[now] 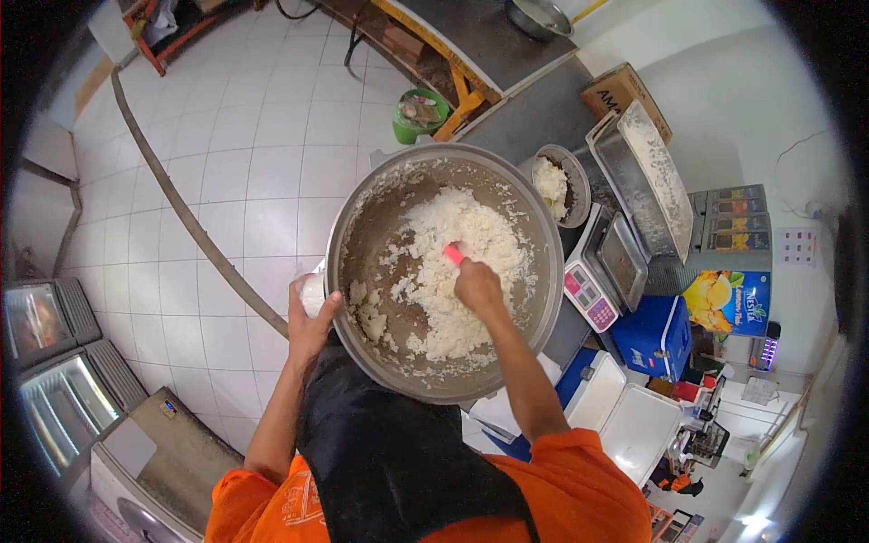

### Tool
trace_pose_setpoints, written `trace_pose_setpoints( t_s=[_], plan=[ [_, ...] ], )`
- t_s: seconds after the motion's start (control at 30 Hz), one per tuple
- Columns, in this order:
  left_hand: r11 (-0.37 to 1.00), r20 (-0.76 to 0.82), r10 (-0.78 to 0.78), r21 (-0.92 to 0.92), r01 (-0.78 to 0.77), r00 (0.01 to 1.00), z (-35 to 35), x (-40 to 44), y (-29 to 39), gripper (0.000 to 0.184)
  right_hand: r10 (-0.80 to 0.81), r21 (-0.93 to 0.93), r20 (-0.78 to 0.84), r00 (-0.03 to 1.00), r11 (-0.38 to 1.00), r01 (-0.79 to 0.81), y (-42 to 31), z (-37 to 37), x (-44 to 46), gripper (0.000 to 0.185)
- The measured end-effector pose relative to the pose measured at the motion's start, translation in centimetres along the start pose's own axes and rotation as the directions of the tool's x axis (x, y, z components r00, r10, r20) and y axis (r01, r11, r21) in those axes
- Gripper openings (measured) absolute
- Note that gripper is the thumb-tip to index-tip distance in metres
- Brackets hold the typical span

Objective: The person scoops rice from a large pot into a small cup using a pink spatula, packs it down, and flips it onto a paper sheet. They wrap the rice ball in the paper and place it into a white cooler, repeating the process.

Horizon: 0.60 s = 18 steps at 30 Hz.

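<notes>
A large round metal pot [340, 244] stands before me, with loose white cooked rice [453, 308] heaped mostly on its right side. My right hand [480, 291] reaches over the pot, closed around a pinkish-red utensil [454, 254]. The utensil's far end touches the rice, and its exact shape is partly hidden. At the pot's left rim, my left hand [312, 321] is closed around a small white cup-like container [313, 295]. The thumb lies close to the rim. What the container holds cannot be made out.
Right of the pot are a bowl of rice [580, 204], a digital scale [590, 294], a metal tray [647, 172] and a blue cooler [654, 339]. A green bucket [420, 116] sits on the tiled floor by a yellow-legged table. A hose-like strip [181, 199] crosses the floor at left.
</notes>
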State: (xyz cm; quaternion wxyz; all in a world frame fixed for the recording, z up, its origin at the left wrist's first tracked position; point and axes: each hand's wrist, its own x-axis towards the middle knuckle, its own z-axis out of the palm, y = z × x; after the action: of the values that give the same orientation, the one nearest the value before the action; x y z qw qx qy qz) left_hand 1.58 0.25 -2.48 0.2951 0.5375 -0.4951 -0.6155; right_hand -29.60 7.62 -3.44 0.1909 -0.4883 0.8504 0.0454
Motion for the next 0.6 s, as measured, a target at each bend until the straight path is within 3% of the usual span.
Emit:
trace_pose_setpoints(
  t_s=[0.07, 0.13, 0.17, 0.3, 0.43, 0.5, 0.53, 0.6],
  plan=[
    [1.000, -0.008, 0.001, -0.014, -0.001, 1.000, 0.2, 0.0, 0.4, 0.059, 0.011, 0.060, 0.141, 0.990, 0.998, -0.019, -2.9, -0.7, -2.1, 0.020],
    [1.000, -0.012, -0.002, -0.020, 0.002, 1.000, 0.1, -0.1, 0.4, 0.059, -0.083, 0.118, 0.249, 0.965, 0.991, 0.055, -5.8, 0.0, -5.4, 0.019],
    [1.000, -0.007, 0.013, -0.014, -0.013, 1.000, 0.1, 0.0, 0.2, 0.059, -0.297, 0.053, 0.256, 0.920, 0.955, 0.293, -6.3, 1.5, -7.2, 0.022],
    [0.995, -0.006, -0.050, -0.082, 0.049, 0.999, 0.0, 0.0, -0.7, 0.066, -0.195, -0.038, 0.329, 0.924, 0.975, 0.219, -6.2, 2.6, -8.6, 0.028],
    [0.993, 0.008, -0.078, -0.089, 0.079, 0.997, -0.2, -0.2, -1.4, 0.067, -0.080, -0.173, 0.147, 0.986, 0.979, 0.105, -2.3, -4.1, -2.4, 0.029],
    [0.988, 0.018, -0.086, -0.128, 0.088, 0.996, -0.1, -0.3, -0.7, 0.067, -0.155, -0.223, -0.036, 0.987, 0.964, 0.143, -0.6, -4.4, 1.4, 0.030],
    [0.986, 0.025, -0.088, -0.141, 0.090, 0.996, -0.2, -0.2, -1.0, 0.067, -0.156, -0.218, -0.035, 0.987, 0.965, 0.145, -0.3, -2.9, 2.4, 0.030],
    [0.984, 0.028, -0.093, -0.150, 0.096, 0.995, -0.3, 0.0, -1.5, 0.067, -0.301, -0.023, -0.078, 0.950, 0.954, 0.300, -0.1, 0.4, 3.6, 0.050]
  ],
)
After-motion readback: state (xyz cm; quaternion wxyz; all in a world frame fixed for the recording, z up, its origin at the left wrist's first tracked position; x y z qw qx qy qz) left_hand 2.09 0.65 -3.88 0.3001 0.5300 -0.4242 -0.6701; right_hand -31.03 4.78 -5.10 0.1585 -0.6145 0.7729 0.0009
